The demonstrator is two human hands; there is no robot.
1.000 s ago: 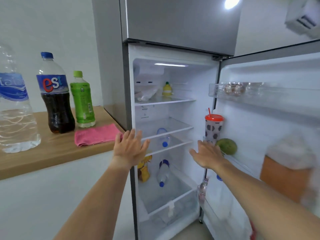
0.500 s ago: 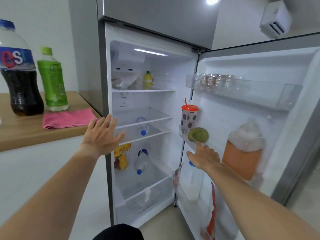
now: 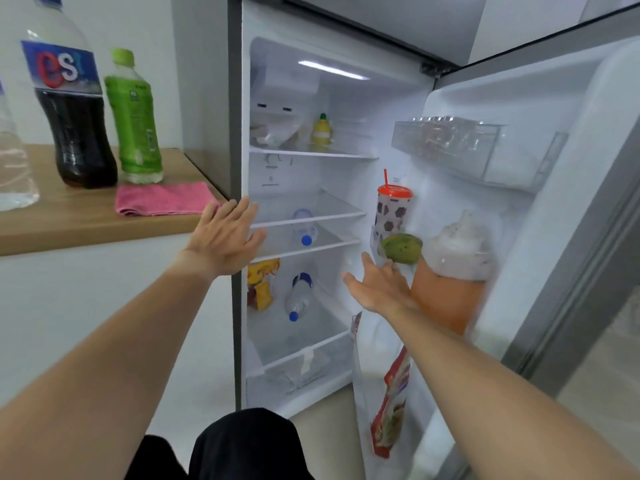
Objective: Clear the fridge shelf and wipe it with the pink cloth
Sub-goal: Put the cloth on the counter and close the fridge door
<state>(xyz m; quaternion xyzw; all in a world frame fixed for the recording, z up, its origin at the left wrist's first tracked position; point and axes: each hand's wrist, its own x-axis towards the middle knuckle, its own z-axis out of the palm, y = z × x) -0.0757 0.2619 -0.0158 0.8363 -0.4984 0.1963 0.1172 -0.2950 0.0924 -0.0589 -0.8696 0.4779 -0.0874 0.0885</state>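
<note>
The fridge stands open in front of me. Its middle glass shelf (image 3: 332, 211) is bare; below it a clear bottle with a blue cap (image 3: 304, 228) lies on the lower shelf. A folded pink cloth (image 3: 162, 199) lies on the wooden counter (image 3: 69, 223) left of the fridge. My left hand (image 3: 225, 237) is open, fingers spread, at the fridge's left edge near the shelf front. My right hand (image 3: 377, 285) is open too, palm up, just below a green fruit (image 3: 401, 247) in the door rack. Neither hand holds anything.
A cola bottle (image 3: 74, 112) and a green bottle (image 3: 133, 116) stand behind the cloth. The top shelf holds a yellow bottle (image 3: 321, 131) and a bag. The door (image 3: 554, 168) carries a spotted cup (image 3: 393, 213) and an orange drink (image 3: 453, 275). Another bottle (image 3: 299, 296) and yellow packets lie lower down.
The view has swung and come closer to the fridge. My right hand has dropped from the door rack to below the green fruit. My left hand stays open by the fridge's edge.
</note>
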